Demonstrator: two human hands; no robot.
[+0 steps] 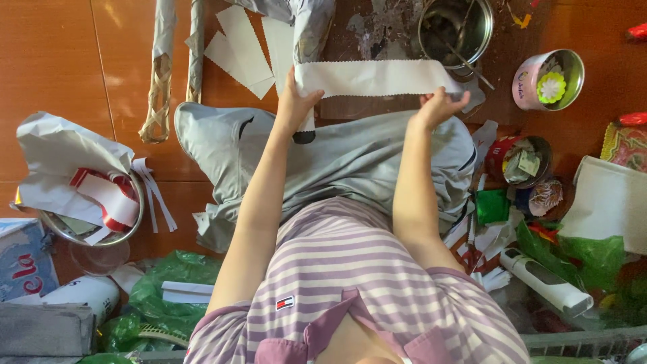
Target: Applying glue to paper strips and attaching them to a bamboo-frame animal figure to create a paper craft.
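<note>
Setting: the floor of a home used as a craft work area. The surface is glossy red-brown floor tile (60, 61). Around the tile lie cut paper strips (239, 47), a metal pot (458, 27) with glue stains beside it, a small pink tin (546, 81), a bowl of paper scraps (94, 202), and green plastic bags (168, 283).

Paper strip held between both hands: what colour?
White paper strip with a zigzag lower edge, seen in the head view.

A white paper strip (371, 77) with a zigzag-cut lower edge is stretched flat and level; it is held at both ends above the knees.
</note>
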